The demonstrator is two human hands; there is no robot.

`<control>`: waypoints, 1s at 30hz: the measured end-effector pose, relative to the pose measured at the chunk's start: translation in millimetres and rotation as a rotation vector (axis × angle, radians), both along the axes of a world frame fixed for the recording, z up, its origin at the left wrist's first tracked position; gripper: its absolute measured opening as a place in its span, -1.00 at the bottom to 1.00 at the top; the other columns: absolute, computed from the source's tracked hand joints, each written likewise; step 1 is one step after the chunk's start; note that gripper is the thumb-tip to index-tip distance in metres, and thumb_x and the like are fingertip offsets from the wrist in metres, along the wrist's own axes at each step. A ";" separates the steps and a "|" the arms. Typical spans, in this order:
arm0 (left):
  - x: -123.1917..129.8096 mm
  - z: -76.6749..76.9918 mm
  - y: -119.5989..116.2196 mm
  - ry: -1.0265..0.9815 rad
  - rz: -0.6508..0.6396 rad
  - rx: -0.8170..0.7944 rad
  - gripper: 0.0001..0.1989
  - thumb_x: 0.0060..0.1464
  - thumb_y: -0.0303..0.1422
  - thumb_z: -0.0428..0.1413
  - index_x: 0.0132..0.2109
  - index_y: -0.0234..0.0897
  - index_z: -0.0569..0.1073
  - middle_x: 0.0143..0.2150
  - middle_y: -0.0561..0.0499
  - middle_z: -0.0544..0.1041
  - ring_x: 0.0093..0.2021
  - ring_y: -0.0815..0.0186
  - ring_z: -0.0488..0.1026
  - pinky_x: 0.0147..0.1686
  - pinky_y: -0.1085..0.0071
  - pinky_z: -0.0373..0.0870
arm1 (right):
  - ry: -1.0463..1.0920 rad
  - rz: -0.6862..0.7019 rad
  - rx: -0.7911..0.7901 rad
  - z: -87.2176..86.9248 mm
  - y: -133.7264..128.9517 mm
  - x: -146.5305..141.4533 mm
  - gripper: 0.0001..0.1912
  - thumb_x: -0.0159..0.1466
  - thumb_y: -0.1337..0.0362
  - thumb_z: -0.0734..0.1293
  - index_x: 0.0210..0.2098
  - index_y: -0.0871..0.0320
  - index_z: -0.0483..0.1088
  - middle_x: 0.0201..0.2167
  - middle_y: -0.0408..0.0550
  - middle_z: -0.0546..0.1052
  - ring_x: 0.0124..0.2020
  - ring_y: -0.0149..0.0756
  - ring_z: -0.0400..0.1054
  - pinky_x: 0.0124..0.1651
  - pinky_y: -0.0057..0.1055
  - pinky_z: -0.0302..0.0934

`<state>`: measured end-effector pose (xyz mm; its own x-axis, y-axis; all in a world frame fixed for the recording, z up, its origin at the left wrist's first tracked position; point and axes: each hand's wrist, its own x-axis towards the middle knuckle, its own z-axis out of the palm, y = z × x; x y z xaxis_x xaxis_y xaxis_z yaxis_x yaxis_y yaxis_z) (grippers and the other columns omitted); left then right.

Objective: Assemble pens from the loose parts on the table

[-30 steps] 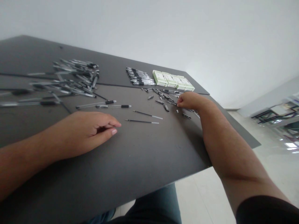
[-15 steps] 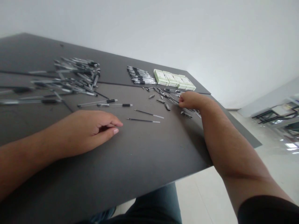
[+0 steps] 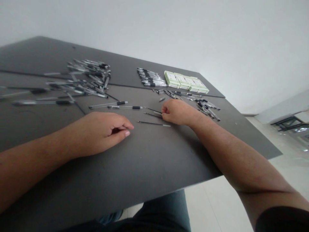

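My left hand [image 3: 103, 130] rests on its side on the grey table [image 3: 135, 161]. Its fingers are loosely bent, thumb and fingertips a little apart, and nothing shows between them. Two thin black pen refills lie to its right, a near refill [image 3: 152, 123] and a farther refill [image 3: 152, 114]. My right hand [image 3: 172, 112] is closed low over the table, with a third refill [image 3: 152, 110] sticking out leftward from its fingers. The hand covers that refill's rear end. Two pen barrels with black grips, one a clear barrel [image 3: 124, 107], lie beyond my left hand.
A heap of clear pens with black grips [image 3: 89, 77] spreads at the back left. Neatly lined pens [image 3: 151, 77] lie beside pale green boxes [image 3: 185, 82] at the back. Loose pen parts [image 3: 209, 108] are scattered behind my right hand. The table's front edge runs above my legs.
My right hand has come left from the scattered parts, bringing a refill beside the two lying on the table. My left hand keeps its pose; the view has shifted slightly.
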<state>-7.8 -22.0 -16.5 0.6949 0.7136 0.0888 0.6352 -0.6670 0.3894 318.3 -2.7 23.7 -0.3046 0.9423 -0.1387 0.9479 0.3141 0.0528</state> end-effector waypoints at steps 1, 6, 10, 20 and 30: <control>0.2 0.4 -0.5 -0.003 -0.002 -0.001 -0.44 0.38 0.05 0.06 0.13 -0.08 0.85 0.03 -0.13 0.89 0.05 -0.12 0.84 0.20 -0.01 0.73 | 0.000 -0.007 0.000 -2.4 0.5 -1.2 -0.81 0.41 0.34 0.45 -0.14 0.12 0.77 -0.16 0.05 0.82 -0.15 -0.10 0.63 -0.14 -0.29 0.26; 0.4 1.3 -1.2 -0.004 -0.020 0.003 -0.45 0.39 0.03 0.06 0.12 -0.10 0.84 0.03 -0.13 0.88 0.04 -0.09 0.83 0.25 0.00 0.72 | 0.023 -0.056 0.024 1.2 0.3 5.5 -0.76 0.47 0.32 0.42 -0.05 0.14 0.80 -0.15 0.04 0.82 -0.15 -0.10 0.63 -0.11 -0.29 0.27; 0.9 1.6 -0.9 0.000 -0.022 -0.004 -0.44 0.38 0.02 0.04 0.11 -0.12 0.84 0.03 -0.14 0.88 0.04 -0.10 0.83 0.22 -0.02 0.73 | 0.120 -0.035 0.102 0.4 2.4 13.0 -0.80 0.43 0.34 0.43 -0.10 0.15 0.76 -0.13 0.06 0.77 -0.14 -0.08 0.59 -0.06 -0.25 0.29; -2.9 -0.3 -7.2 -0.380 0.294 -0.069 -0.42 0.27 0.16 0.24 0.24 -0.08 0.63 -0.07 -0.05 0.84 -0.14 -0.01 0.81 -0.09 0.09 0.73 | 0.675 0.373 0.231 -7.1 -40.8 -18.8 -0.87 0.58 0.16 0.33 0.00 0.04 0.49 -0.18 -0.06 0.66 -0.22 -0.16 0.49 -0.07 -0.26 0.27; -5.2 9.9 -27.4 -0.355 0.259 0.008 -0.67 0.36 0.12 0.32 -0.01 0.08 0.83 -0.12 0.15 0.88 -0.16 0.16 0.80 -0.06 0.34 0.65 | 0.781 0.456 -0.011 -13.2 -51.8 -37.3 -0.93 0.54 0.18 0.35 -0.10 -0.01 0.44 -0.23 -0.11 0.64 -0.25 -0.22 0.48 -0.14 -0.30 0.23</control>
<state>-13.1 -49.5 -6.6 0.4188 0.8584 0.2961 0.6091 -0.5074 0.6096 281.0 -54.5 10.6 -0.6597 0.7068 0.2555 0.4959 0.6648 -0.5587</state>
